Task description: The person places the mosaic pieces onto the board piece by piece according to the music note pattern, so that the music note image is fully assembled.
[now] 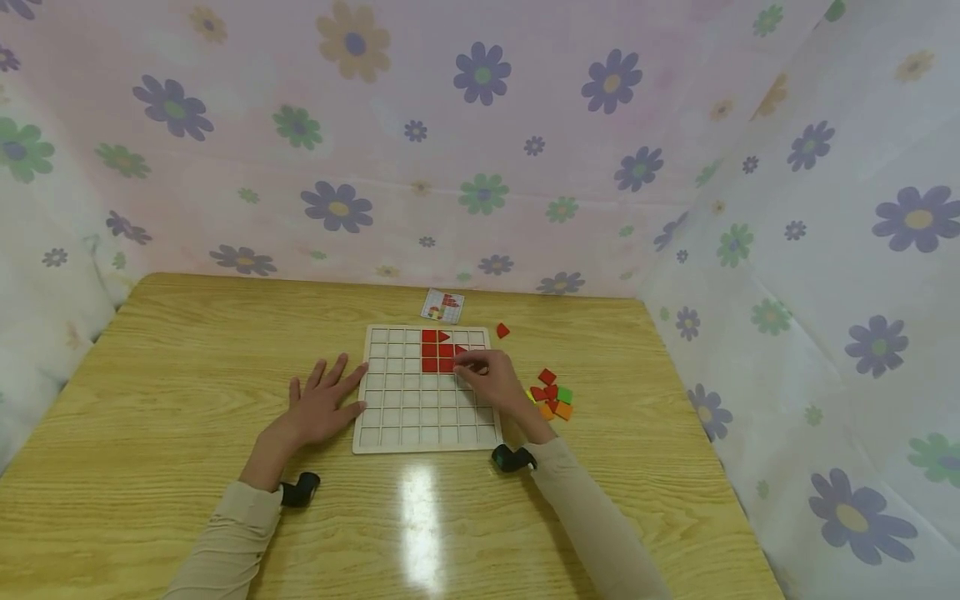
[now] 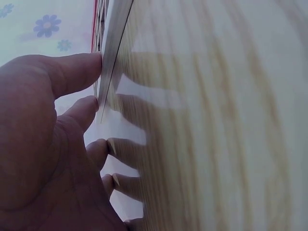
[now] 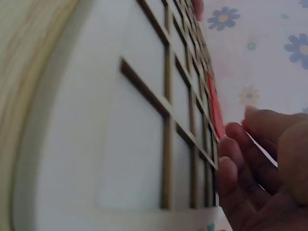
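Observation:
A pale wooden grid board [image 1: 427, 417] lies on the table, with red tiles [image 1: 430, 351] set in several upper cells, some square and some pointed. My left hand [image 1: 318, 408] has its fingers spread at the board's left side, the thumb and index fingertips against the edge [image 2: 109, 53]. Over the board's right half, my right hand [image 1: 491, 383] pinches a small red tile, of which a sliver [image 3: 244, 125] shows between thumb and finger. Those fingertips are right beside the red tiles in the grid; the held tile's shape is mostly hidden.
Loose red, orange, green and yellow tiles [image 1: 564, 395] lie in a group right of the board. One red tile [image 1: 503, 331] lies by the upper right corner. A small printed card [image 1: 442, 306] is behind the board. Flowered cloth [image 1: 480, 167] hangs around the table.

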`<state>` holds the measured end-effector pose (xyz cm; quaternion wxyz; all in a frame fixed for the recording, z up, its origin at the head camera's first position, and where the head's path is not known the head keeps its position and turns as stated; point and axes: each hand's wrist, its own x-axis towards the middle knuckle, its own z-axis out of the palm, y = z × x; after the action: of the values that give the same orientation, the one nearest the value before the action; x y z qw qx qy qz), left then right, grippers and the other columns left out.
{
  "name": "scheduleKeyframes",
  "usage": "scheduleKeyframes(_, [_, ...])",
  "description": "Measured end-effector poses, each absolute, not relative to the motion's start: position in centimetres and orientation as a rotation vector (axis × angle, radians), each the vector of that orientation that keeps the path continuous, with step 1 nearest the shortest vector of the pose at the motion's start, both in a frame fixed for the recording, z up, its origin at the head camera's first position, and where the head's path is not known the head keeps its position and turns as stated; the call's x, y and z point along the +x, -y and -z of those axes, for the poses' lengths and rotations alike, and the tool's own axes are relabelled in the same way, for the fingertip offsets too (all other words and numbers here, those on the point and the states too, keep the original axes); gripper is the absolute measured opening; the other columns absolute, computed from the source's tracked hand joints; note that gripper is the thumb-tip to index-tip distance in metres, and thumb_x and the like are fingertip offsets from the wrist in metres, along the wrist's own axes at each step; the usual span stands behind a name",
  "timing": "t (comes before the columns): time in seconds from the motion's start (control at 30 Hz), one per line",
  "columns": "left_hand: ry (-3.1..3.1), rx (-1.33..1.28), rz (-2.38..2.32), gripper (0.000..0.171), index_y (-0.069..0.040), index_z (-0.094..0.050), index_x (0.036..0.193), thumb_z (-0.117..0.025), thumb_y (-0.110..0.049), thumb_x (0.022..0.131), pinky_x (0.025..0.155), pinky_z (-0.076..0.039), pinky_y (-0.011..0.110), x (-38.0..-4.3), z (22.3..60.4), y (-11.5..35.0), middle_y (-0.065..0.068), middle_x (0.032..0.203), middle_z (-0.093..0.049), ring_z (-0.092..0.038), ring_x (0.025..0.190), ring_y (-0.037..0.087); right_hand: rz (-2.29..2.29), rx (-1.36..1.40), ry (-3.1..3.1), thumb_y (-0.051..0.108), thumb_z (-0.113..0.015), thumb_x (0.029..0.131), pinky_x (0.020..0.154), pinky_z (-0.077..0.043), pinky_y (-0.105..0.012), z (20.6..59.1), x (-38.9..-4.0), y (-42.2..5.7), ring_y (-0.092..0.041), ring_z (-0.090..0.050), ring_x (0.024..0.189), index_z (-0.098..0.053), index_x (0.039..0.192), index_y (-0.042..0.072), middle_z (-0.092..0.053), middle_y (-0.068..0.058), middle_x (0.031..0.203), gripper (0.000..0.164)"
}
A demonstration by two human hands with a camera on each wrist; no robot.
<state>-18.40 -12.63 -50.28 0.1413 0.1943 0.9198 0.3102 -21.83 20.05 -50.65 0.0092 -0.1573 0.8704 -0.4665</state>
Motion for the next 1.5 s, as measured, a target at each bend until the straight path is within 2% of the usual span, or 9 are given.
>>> scheduleKeyframes(0.13, [-2.66,0.565,-0.898,0.067,-0.009,-0.029,0.161,-0.055,-0.037,0.106,0.11,0.01,0.079,-18.3,50.2,12.6,0.026,0.168,-0.008,0.004,0.152,0.054,1.358,-0.555,-2.672,0.01,-0.067,0.099,0.081,-0.057,-0.031,49.4,-21.2,-21.5,-0.023,-0.069,0.091,-0.075,0.116,-0.001,-0.075,-0.014,0.112,0.021])
scheduleKeyframes(0.23, [-2.667,0.568,-0.9,0.067,-0.008,-0.03,0.161,-0.055,-0.036,0.106,0.11,0.009,0.079,-18.3,50.1,12.6,0.026,0.168,-0.009,0.004,0.152,0.055,1.239,-0.492,-2.696,0.01,-0.067,0.099,0.082,-0.058,-0.036,48.3,-20.8,-22.6,-0.029,-0.069,0.097,-0.072,0.121,-0.002,-0.073,-0.016,0.118,0.025])
scheduleKeyframes(0.4, [-2.676,0.568,-0.895,0.066,-0.008,-0.03,0.161,-0.055,-0.035,0.106,0.11,0.009,0.079,-18.3,50.0,12.5,0.026,0.168,-0.009,0.003,0.152,0.054,1.082,-0.188,-2.827,0.012,-0.066,0.1,0.088,-0.057,-0.046,46.9,-20.1,-24.8,-0.035,-0.065,0.109,-0.069,0.128,0.0,-0.069,-0.018,0.126,0.031])
scheduleKeyframes(0.53, [-2.674,0.563,-0.894,0.066,-0.009,-0.03,0.161,-0.055,-0.036,0.106,0.11,0.009,0.079,-18.4,50.0,12.6,0.026,0.168,-0.009,0.004,0.152,0.054,0.971,0.067,-2.955,0.01,-0.067,0.097,0.089,-0.056,-0.051,46.3,-19.8,-26.7,-0.039,-0.066,0.109,-0.069,0.126,-0.003,-0.068,-0.022,0.125,0.032])
scheduleKeyframes(0.77, [-2.672,0.566,-0.901,0.066,-0.009,-0.029,0.161,-0.055,-0.035,0.106,0.11,0.01,0.079,-18.4,50.1,12.6,0.026,0.168,-0.008,0.005,0.152,0.054,0.75,0.316,-3.003,0.011,-0.073,0.091,0.087,-0.056,-0.05,47.0,-19.4,-28.6,-0.038,-0.068,0.103,-0.075,0.115,-0.004,-0.073,-0.021,0.115,0.028])
scheduleKeyframes(1.17, [-2.672,0.56,-0.884,0.067,-0.011,-0.028,0.162,-0.054,-0.037,0.106,0.11,0.011,0.079,-18.5,50.7,12.5,0.025,0.168,-0.008,0.005,0.152,0.054,0.893,0.306,-3.013,0.008,-0.077,0.088,0.076,-0.056,-0.047,48.0,-19.2,-29.1,-0.035,-0.068,0.088,-0.073,0.105,-0.003,-0.073,-0.02,0.1,0.021])
scheduleKeyframes(1.33, [-2.674,0.557,-0.879,0.067,-0.011,-0.028,0.162,-0.054,-0.039,0.106,0.109,0.01,0.079,-18.5,50.6,12.5,0.025,0.168,-0.008,0.004,0.152,0.054,0.902,0.3,-3.009,0.008,-0.079,0.087,0.069,-0.055,-0.044,47.7,-19.1,-28.9,-0.031,-0.068,0.081,-0.073,0.099,0.001,-0.073,-0.017,0.095,0.015])
scheduleKeyframes(1.5, [-2.673,0.551,-0.878,0.067,-0.011,-0.028,0.162,-0.054,-0.038,0.106,0.109,0.01,0.079,-18.4,50.4,12.4,0.025,0.168,-0.008,0.004,0.152,0.054,0.922,0.287,-3.008,0.005,-0.074,0.091,0.069,-0.057,-0.043,47.5,-18.8,-28.1,-0.029,-0.07,0.082,-0.076,0.103,0.001,-0.075,-0.015,0.096,0.013])
